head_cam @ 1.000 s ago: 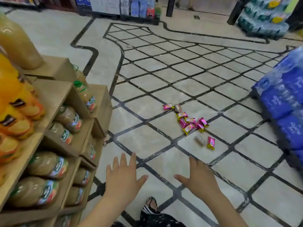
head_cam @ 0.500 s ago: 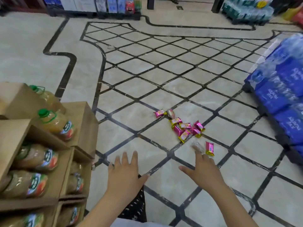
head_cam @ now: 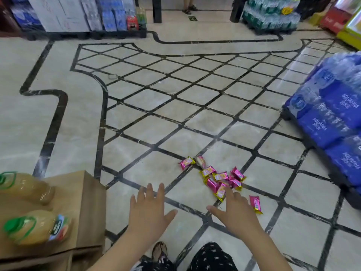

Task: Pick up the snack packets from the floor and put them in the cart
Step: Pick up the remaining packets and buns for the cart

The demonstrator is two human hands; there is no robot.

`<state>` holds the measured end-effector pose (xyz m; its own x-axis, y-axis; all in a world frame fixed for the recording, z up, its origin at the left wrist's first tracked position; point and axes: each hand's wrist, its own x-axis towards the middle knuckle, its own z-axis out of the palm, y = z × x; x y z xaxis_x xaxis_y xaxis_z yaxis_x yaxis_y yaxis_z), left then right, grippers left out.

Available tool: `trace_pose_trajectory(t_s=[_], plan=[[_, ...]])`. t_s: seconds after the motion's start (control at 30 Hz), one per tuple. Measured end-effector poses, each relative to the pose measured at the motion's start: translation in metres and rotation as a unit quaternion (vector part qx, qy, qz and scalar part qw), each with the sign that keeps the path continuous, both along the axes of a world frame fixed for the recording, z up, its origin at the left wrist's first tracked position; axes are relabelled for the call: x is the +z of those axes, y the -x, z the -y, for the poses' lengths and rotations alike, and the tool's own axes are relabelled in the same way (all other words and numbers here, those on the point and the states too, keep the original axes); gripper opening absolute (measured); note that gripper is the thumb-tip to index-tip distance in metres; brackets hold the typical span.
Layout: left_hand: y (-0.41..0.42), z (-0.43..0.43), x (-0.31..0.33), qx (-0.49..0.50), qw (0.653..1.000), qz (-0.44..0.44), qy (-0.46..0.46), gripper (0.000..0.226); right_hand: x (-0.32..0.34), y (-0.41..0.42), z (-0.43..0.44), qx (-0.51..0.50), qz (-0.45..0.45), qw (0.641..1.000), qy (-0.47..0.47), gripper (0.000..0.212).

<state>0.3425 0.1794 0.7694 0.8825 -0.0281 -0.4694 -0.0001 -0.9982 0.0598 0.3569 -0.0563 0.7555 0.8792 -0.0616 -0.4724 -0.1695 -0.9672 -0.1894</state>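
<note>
On the tiled floor (head_cam: 156, 124) the snack packets (head_cam: 220, 180) were seen scattered in a loose heap, none lifted. The left hand (head_cam: 150, 214) and right hand (head_cam: 234, 210) were held open, fingers spread, nothing gripped. The packets were judged light, crinkly and slippery, best pinched across the middle. Glossy pink wrappers with gold crimped ends were shown; one stray packet (head_cam: 255, 204) lay beside the right hand.

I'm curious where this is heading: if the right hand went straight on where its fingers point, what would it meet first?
Probably the nearest pink-and-gold foil snack packet, at the pile's near edge, just beyond the right hand; depth is unclear.
</note>
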Motion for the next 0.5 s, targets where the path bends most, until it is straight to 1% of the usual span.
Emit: trace_pose_trajectory(t_s=[0.23, 0.4, 0.5], plan=[[-0.101, 0.028, -0.016, 0.005, 1.0, -0.025, -0.006, 0.088, -0.01, -0.105, 0.036, -0.017, -0.018, 1.0, -0.016, 0.085], [-0.188, 0.072, -0.037, 0.021, 0.999, -0.04, -0.018, 0.089, -0.018, -0.206, 0.08, -0.005, -0.026, 1.0, -0.017, 0.083], [-0.247, 0.101, -0.047, 0.02, 0.998, -0.049, -0.023, 0.088, -0.019, -0.273, 0.105, 0.004, -0.033, 0.999, -0.019, 0.088]])
